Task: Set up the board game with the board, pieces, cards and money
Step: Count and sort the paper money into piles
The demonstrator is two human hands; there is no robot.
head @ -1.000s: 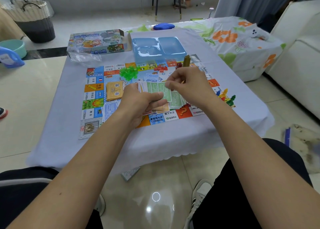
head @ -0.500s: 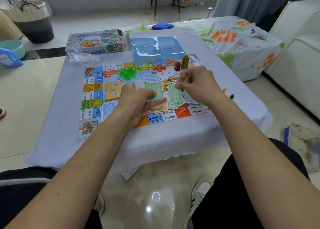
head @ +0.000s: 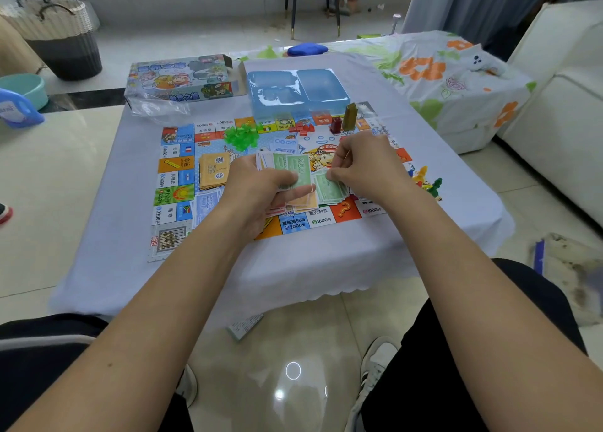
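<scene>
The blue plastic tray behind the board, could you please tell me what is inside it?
The blue tray shows two empty-looking compartments through glare; its front edge rests on the board. The compartment floors nearest the front wall are hidden.

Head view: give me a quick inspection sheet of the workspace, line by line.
Surface: low table under a pale cloth.
Job's things: game board flat; green houses, red houses, two tower pieces, orange card stack, green note pile, pawns off the right edge.
Clutter: game box, plastic bag, blue tray.
Grippers: left hand grips fanned notes; right hand pinches one note.
Cables: nothing seen.
Surroundings: basket, sofa, chair.
</scene>
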